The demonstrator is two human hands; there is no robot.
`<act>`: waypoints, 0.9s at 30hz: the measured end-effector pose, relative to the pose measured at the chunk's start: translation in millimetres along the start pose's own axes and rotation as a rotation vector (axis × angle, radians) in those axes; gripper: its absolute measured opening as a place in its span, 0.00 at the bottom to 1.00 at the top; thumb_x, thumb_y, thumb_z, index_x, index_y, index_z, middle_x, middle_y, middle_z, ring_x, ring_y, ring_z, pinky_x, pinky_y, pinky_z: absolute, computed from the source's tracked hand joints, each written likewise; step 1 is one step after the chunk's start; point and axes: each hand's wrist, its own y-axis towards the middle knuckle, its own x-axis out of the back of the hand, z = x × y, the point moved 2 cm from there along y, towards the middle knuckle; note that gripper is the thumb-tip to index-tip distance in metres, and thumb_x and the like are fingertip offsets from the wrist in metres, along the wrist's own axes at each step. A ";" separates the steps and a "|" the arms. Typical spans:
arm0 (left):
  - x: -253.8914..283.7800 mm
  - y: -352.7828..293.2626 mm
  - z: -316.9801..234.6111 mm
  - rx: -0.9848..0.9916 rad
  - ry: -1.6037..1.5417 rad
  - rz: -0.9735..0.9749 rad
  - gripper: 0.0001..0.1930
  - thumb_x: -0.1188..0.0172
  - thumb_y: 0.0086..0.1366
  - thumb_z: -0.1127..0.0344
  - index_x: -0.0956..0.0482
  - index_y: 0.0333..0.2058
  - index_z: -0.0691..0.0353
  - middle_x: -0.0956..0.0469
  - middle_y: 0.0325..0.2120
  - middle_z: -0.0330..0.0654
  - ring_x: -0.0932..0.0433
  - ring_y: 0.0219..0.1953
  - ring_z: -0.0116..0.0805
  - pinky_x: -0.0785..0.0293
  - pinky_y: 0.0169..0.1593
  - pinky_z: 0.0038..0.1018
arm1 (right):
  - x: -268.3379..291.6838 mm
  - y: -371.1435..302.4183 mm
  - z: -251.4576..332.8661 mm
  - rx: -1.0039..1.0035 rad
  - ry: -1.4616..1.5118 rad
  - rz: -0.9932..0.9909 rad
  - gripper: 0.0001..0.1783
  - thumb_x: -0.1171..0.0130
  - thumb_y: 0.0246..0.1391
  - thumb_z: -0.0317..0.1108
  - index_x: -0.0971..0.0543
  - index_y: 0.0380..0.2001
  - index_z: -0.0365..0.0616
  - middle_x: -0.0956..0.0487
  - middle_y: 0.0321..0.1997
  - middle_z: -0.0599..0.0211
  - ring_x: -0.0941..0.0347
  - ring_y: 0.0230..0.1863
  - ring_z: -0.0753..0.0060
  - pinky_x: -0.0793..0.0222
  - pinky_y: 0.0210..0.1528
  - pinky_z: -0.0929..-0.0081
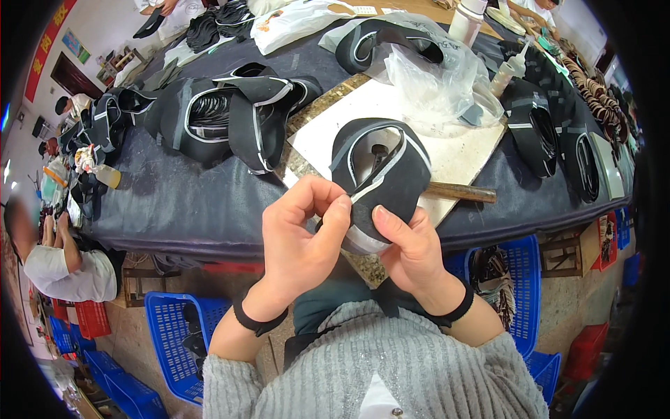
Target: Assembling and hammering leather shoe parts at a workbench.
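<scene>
Grey sweater (419,353) at 6 o'clock, blk shoe upper (403,180) at 12 from it, L hand (301,227) pinching its edge, R hand (412,250) thumb/fingers gripping side; prob. edge-pressing step, next needs steady R hold.

A broad table (174,209) fills the middle of the room, its dark cover catching a dull sheen of light along the near side. Over to the left, a pale wall (43,98) carries a red banner (47,45) and a small colourful poster (75,44), with a dark brown door (72,75) below. Past the table's near edge I can see bare, greyish-brown floor (558,300), a wooden stool (143,283) on the left, a wooden stand (564,253) on the right, and blue and red plastic crates (93,319) on both sides.
</scene>
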 end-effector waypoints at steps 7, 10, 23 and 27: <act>40.3 -4.2 -35.3 0.096 0.052 0.292 0.01 0.44 0.63 0.76 0.26 0.32 0.67 0.28 0.23 0.30 0.33 0.26 0.14 0.37 0.29 0.15 | 21.1 -23.8 33.3 -0.289 -0.815 0.383 0.19 0.45 0.61 0.41 0.20 0.30 0.32 0.22 0.21 0.68 0.27 0.24 0.79 0.33 0.28 0.81; 47.8 -13.6 -56.9 0.213 0.109 0.369 0.03 0.42 0.57 0.74 0.26 0.26 0.67 0.29 0.21 0.31 0.35 0.24 0.15 0.41 0.27 0.15 | 11.9 -25.3 60.8 0.236 -0.444 0.277 0.15 0.34 0.52 0.39 0.22 0.30 0.36 0.21 0.25 0.66 0.27 0.27 0.78 0.32 0.33 0.81; 103.1 -93.4 -51.5 0.371 0.167 0.192 0.21 0.29 0.48 0.72 0.27 0.40 0.68 0.24 0.25 0.34 0.26 0.28 0.19 0.31 0.33 0.16 | -71.4 -15.2 -23.7 -0.322 -0.897 0.744 0.15 0.38 0.50 0.38 0.23 0.27 0.32 0.25 0.20 0.56 0.30 0.22 0.69 0.34 0.27 0.71; 51.2 -106.7 15.2 0.372 0.087 0.352 0.13 0.33 0.53 0.74 0.27 0.36 0.66 0.26 0.24 0.33 0.28 0.27 0.17 0.31 0.31 0.17 | 3.9 -52.6 -22.0 -0.476 -0.924 0.493 0.12 0.40 0.55 0.36 0.22 0.29 0.35 0.22 0.25 0.68 0.31 0.25 0.80 0.34 0.31 0.79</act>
